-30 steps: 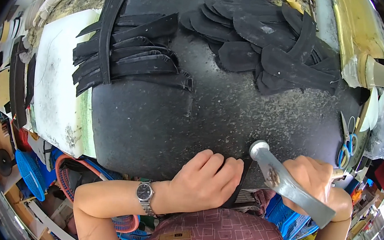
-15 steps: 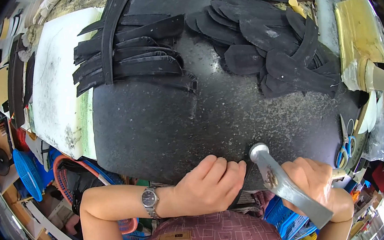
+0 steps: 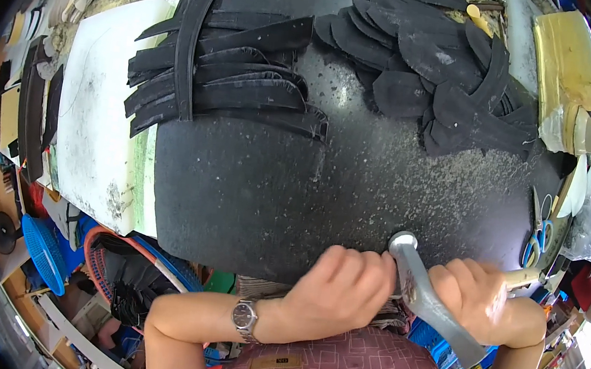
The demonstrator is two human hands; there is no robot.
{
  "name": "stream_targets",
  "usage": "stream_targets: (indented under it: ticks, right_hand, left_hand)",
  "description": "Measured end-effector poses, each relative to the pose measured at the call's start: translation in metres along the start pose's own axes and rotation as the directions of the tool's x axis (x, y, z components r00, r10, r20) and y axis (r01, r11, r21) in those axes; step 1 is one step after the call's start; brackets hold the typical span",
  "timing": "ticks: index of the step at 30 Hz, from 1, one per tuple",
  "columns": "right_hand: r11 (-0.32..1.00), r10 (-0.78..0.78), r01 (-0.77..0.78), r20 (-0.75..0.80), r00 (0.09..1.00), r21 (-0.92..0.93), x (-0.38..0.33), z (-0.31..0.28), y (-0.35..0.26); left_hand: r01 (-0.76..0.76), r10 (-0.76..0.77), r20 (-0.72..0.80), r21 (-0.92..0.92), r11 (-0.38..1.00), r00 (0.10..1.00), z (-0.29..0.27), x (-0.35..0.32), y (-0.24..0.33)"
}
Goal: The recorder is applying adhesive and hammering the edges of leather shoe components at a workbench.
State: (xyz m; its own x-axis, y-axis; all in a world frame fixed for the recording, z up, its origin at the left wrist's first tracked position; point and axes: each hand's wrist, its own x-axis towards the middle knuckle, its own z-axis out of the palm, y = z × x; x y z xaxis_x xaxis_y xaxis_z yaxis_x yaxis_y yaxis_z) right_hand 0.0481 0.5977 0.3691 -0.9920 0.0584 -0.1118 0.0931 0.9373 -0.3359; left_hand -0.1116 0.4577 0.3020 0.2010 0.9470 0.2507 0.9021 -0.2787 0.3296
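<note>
My right hand (image 3: pixel 468 293) is wrapped around the handle of a metal hammer (image 3: pixel 434 307). The hammer's round face rests at or just above the near edge of the black work mat (image 3: pixel 257 202), beside my left fingertips. My left hand (image 3: pixel 346 287), slightly blurred, is closed with its fingers curled at that same edge; what it pinches is hidden behind the fingers. Farther off at the left lies a row of narrow black strips (image 3: pixel 247 93) with one long strip (image 3: pixel 193 44) across them. To their right is a heap of black rounded cut pieces (image 3: pixel 425 47).
A white block (image 3: pixel 102 106) lies along the left side of the mat. At the right edge are blue-handled scissors (image 3: pixel 536 235) and a yellowish wrapped block (image 3: pixel 571 62). Blue baskets (image 3: pixel 43 259) and a red-rimmed basket (image 3: pixel 94 253) stand below the table edge.
The whole view has shifted, so the table contents appear farther right. The hammer has tilted a little in my right hand, and its face stays close to my left fingers.
</note>
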Motion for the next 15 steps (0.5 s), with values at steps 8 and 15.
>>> stream_targets:
  ticks: [8, 15]
  right_hand:
    - [0.987, 0.143, -0.145, 0.034, 0.989, 0.066, -0.004, 0.007, -0.001]
    - [0.992, 0.047, -0.045, -0.016, 0.999, 0.121, 0.006, -0.004, 0.006]
  left_hand:
    - [0.218, -0.256, -0.306, -0.153, 0.964, 0.917, 0.028, -0.018, 0.016]
    - [0.185, -0.183, -0.276, -0.019, 0.983, 0.944, 0.024, -0.018, 0.023]
